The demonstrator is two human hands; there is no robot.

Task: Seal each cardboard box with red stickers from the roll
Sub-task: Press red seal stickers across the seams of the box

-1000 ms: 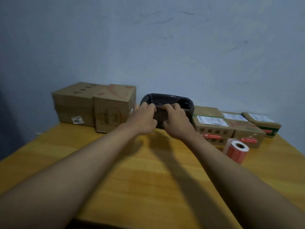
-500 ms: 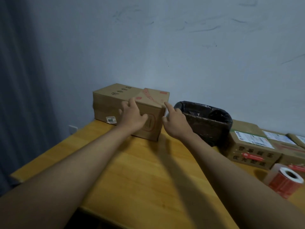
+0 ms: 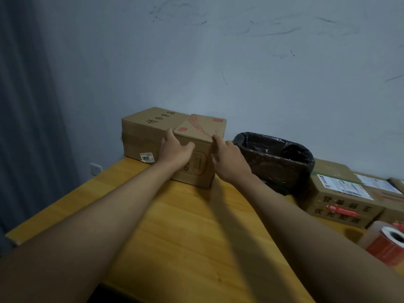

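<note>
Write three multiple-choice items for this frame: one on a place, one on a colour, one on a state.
1. Where is the sticker roll?
A. at the table's right edge
B. on the left boxes
C. in the bin

2. What colour is the liner of the bin?
A. white
B. black
C. blue

3. What are the hands doing?
A. peeling a sticker
B. resting flat on the table
C. holding the small box from both sides

Answers:
1. A, the roll lies low at the right on the table.
2. B, the liner is glossy black.
3. C, the left hand and right hand flank the box.
</note>
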